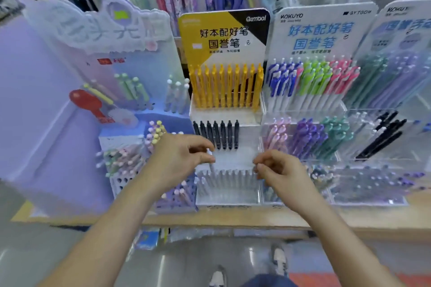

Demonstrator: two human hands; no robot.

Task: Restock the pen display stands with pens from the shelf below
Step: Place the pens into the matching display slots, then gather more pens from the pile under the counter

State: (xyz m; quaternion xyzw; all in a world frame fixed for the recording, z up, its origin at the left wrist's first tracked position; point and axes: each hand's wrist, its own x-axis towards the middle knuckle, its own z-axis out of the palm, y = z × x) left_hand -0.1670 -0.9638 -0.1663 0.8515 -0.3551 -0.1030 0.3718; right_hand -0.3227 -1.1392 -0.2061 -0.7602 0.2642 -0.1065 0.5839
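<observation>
On the left stand the pastel pens lean every way, which is what the step in hand should avoid. The left hand hangs over the front of the middle stand, its fingers curled close and pinching a white pen near its top. The pen is roughly upright, its lower end at the left end of the white row in the lowest tier.

The step looks like seating this pen in that row. To do it well, keep the pinch high on the barrel and bring the tip straight down into a free slot. Let go only once the pen stands by itself. Match its clip to its neighbours, since the yellow pens and black pens behind all face one way. The black tier is bare on its right side, so that tier probably needs stock too.

The right hand is at the right end of the white row with its fingertips drawn together. I cannot tell whether it holds anything. It could steady the neighbouring pens while the new one goes in, so none tips toward the right stand. The stands sit on a wooden tabletop
</observation>
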